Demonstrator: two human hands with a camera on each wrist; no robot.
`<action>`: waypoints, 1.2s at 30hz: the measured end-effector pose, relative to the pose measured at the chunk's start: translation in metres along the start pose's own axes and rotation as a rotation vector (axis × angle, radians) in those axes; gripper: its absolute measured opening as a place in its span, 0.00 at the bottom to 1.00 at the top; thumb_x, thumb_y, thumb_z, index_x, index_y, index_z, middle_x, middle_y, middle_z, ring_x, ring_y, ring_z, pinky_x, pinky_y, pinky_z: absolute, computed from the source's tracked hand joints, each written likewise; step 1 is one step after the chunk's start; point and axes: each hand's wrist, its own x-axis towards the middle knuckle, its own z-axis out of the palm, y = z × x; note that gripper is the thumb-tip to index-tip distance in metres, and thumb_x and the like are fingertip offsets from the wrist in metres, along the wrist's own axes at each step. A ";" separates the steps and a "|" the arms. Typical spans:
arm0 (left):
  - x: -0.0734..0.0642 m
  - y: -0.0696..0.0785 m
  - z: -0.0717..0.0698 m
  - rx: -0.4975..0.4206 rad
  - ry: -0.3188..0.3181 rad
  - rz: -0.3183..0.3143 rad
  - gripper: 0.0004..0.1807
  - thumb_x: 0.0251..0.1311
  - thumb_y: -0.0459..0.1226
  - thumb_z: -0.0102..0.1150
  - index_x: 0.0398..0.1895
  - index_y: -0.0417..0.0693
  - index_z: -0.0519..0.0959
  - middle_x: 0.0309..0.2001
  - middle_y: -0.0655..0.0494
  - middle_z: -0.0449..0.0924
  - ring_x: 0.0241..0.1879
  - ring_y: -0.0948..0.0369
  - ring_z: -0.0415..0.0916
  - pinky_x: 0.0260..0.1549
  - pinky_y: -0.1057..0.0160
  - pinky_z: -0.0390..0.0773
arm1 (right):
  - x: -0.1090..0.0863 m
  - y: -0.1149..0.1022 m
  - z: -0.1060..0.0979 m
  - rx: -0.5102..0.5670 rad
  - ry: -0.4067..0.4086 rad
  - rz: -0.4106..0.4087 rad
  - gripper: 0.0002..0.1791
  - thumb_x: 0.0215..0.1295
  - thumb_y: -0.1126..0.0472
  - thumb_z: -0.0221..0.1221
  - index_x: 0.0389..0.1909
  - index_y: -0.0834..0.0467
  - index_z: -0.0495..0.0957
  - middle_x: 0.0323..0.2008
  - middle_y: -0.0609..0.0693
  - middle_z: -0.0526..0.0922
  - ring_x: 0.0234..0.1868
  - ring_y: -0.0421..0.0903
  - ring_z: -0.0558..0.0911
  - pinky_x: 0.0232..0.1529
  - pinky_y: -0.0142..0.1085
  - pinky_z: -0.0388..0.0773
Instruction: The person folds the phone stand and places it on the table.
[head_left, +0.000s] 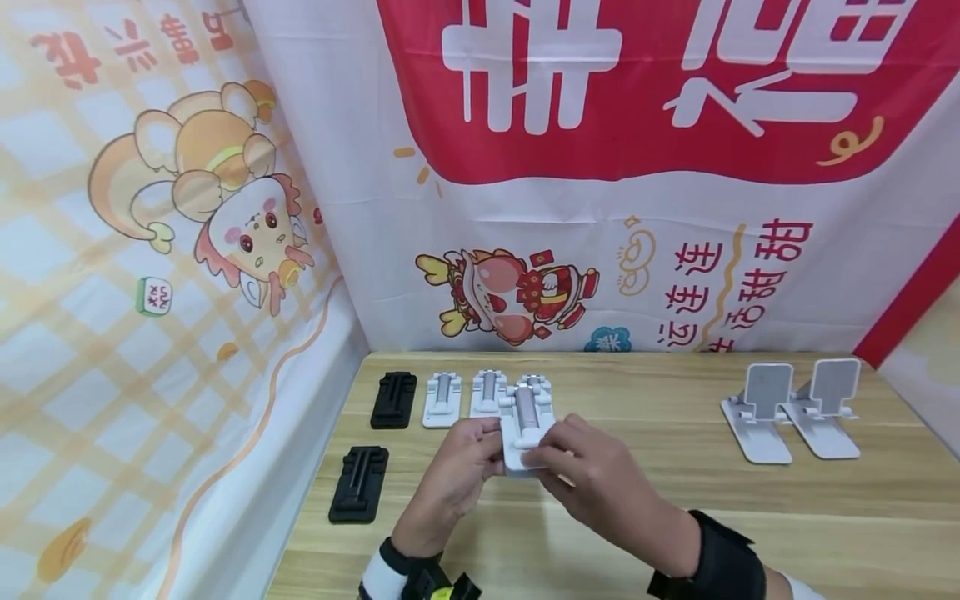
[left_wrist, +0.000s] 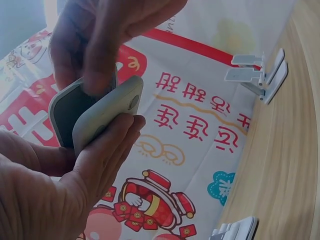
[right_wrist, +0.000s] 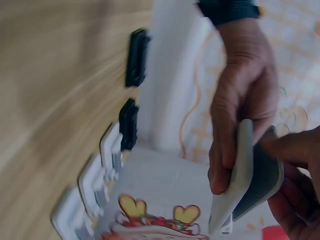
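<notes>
A white folding phone stand (head_left: 516, 457) is held above the table between both hands. My left hand (head_left: 463, 467) grips it from the left, its fingers lying along the white base in the left wrist view. My right hand (head_left: 600, 473) pinches the other plate; the right wrist view shows the thumb on the plate's dark inner face (right_wrist: 262, 175) and the fingers behind. The two plates stand apart at a narrow angle, joined at one end. Just behind the held stand, several folded white phone stands (head_left: 442, 400) lie in a row, one partly hidden by it.
Two black folded phone stands (head_left: 393, 400) lie at the left of the wooden table (head_left: 637, 400), one nearer the front. Two unfolded white stands (head_left: 767, 437) stand side by side at the right. Printed cloth (head_left: 360, 217) hangs at the back and left.
</notes>
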 end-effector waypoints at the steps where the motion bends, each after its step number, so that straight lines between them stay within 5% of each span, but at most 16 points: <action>1: 0.000 0.000 0.000 -0.006 -0.001 0.004 0.22 0.72 0.37 0.47 0.60 0.29 0.71 0.54 0.40 0.80 0.45 0.57 0.81 0.39 0.64 0.83 | 0.000 0.001 -0.001 0.052 0.004 0.069 0.12 0.52 0.58 0.70 0.39 0.52 0.84 0.36 0.41 0.80 0.36 0.35 0.74 0.33 0.27 0.79; 5: -0.001 -0.001 0.000 -0.029 -0.004 -0.007 0.22 0.71 0.38 0.48 0.61 0.30 0.71 0.54 0.41 0.80 0.47 0.56 0.81 0.41 0.62 0.84 | 0.005 0.013 -0.006 0.297 -0.026 0.495 0.18 0.62 0.50 0.63 0.48 0.54 0.77 0.42 0.44 0.78 0.40 0.38 0.76 0.38 0.33 0.80; 9: -0.003 -0.001 0.004 -0.025 -0.017 -0.032 0.22 0.70 0.39 0.49 0.61 0.33 0.73 0.53 0.44 0.81 0.47 0.56 0.82 0.41 0.62 0.84 | 0.012 0.027 -0.010 0.694 -0.188 0.948 0.27 0.66 0.49 0.57 0.60 0.59 0.68 0.49 0.55 0.76 0.44 0.46 0.78 0.47 0.40 0.80; 12: -0.003 -0.001 0.008 -0.012 -0.019 -0.050 0.22 0.70 0.38 0.50 0.60 0.33 0.73 0.52 0.44 0.82 0.45 0.57 0.82 0.41 0.62 0.84 | 0.013 0.034 -0.010 0.938 -0.295 1.116 0.30 0.68 0.51 0.56 0.65 0.64 0.63 0.52 0.60 0.75 0.46 0.50 0.78 0.51 0.43 0.79; 18: -0.002 -0.003 0.008 -0.028 -0.041 -0.068 0.20 0.70 0.35 0.48 0.60 0.31 0.72 0.52 0.42 0.82 0.46 0.55 0.82 0.43 0.60 0.83 | 0.012 0.038 -0.011 1.038 -0.333 1.140 0.31 0.67 0.53 0.57 0.65 0.66 0.63 0.52 0.61 0.76 0.45 0.51 0.79 0.49 0.41 0.80; 24: -0.005 -0.001 -0.003 -0.251 -0.138 -0.088 0.23 0.72 0.30 0.37 0.66 0.25 0.62 0.58 0.33 0.74 0.53 0.48 0.78 0.51 0.53 0.79 | 0.011 0.038 -0.009 1.049 -0.333 1.135 0.30 0.67 0.55 0.58 0.64 0.67 0.64 0.51 0.61 0.76 0.44 0.52 0.79 0.49 0.42 0.81; 27: -0.005 0.000 -0.005 -0.317 -0.155 -0.100 0.26 0.73 0.36 0.37 0.66 0.24 0.60 0.57 0.32 0.74 0.54 0.46 0.77 0.53 0.50 0.77 | 0.009 0.038 -0.008 1.045 -0.327 1.139 0.30 0.66 0.55 0.59 0.64 0.67 0.64 0.51 0.62 0.76 0.44 0.51 0.80 0.49 0.42 0.81; 31: -0.003 0.001 -0.001 -0.249 -0.127 -0.096 0.28 0.72 0.42 0.44 0.64 0.26 0.63 0.54 0.34 0.78 0.50 0.48 0.80 0.50 0.52 0.80 | 0.009 0.039 -0.008 1.037 -0.316 1.126 0.31 0.67 0.55 0.58 0.64 0.68 0.63 0.51 0.61 0.76 0.43 0.51 0.79 0.48 0.42 0.81; 36: -0.003 0.000 0.003 -0.118 -0.077 -0.101 0.24 0.68 0.37 0.51 0.62 0.29 0.69 0.52 0.37 0.80 0.48 0.49 0.82 0.46 0.55 0.82 | 0.010 0.038 -0.007 1.013 -0.295 1.133 0.28 0.67 0.58 0.58 0.62 0.68 0.64 0.49 0.60 0.77 0.42 0.50 0.79 0.46 0.41 0.82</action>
